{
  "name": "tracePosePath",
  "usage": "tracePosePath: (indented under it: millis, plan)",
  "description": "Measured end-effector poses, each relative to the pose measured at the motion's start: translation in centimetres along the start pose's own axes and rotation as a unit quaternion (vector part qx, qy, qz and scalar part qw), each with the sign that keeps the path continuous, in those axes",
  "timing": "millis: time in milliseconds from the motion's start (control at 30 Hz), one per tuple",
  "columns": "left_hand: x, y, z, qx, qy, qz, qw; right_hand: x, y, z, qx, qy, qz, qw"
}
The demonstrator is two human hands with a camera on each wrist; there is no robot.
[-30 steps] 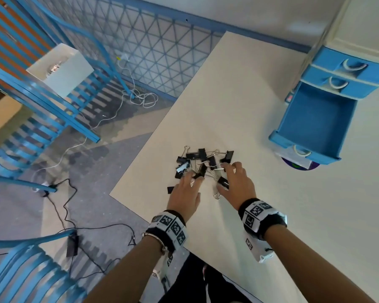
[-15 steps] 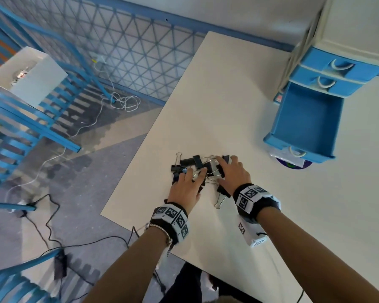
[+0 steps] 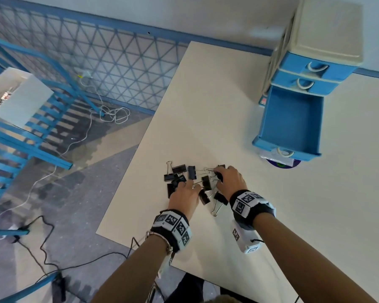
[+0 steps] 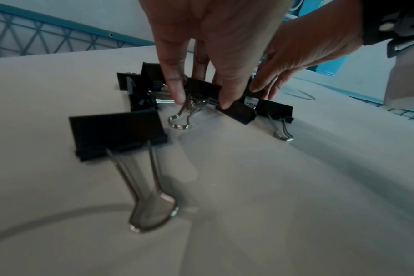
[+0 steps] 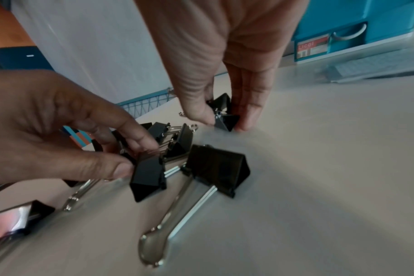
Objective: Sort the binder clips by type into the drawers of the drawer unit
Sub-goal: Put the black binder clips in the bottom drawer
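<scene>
Both hands working the pile of binder clips (image 3: pixel 190 178) lying near the front left edge of the surface (image 3: pixel 228 106). Left hand (image 3: pixel 185 196) is pinching one black clip (image 5: pixel 149 175) between thumb and fingers (image 5: pixel 121 169), tipping it off the surface. Right hand (image 3: pixel 231 179) is gripping a small clip (image 5: pixel 226 121) at the pile's far side, thumb and fingers either side, clip touching the surface. Drawer unit (image 3: pixel 315 55) sitting well apart, far right; its bottom drawer (image 3: pixel 291 125) is standing pulled out, the two above it closed.
</scene>
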State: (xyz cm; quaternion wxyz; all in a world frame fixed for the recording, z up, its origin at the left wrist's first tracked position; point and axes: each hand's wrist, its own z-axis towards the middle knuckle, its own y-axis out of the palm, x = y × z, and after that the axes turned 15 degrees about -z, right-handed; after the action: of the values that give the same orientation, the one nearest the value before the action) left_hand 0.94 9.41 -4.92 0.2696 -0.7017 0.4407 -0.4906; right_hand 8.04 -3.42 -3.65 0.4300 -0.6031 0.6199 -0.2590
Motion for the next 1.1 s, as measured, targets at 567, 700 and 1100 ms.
tracePosePath:
  millis: [567, 700, 1100]
  plan:
    - [2.3, 2.0, -0.5, -0.018, -0.002, 0.024, 1.0, 3.8, -0.4, -2.2, 0.026, 0.011, 0.125, 0.992]
    - [2.9, 2.3, -0.1, -0.02, -0.015, 0.041, 0.999, 4.8, -1.0, -2.5, 0.018, 0.012, 0.162, 0.987]
    - [4.2, 1.4, -0.2, -0.04, -0.007, 0.036, 0.999, 7.5, -4.0, -3.9, 0.074, -0.028, 0.219, 0.972]
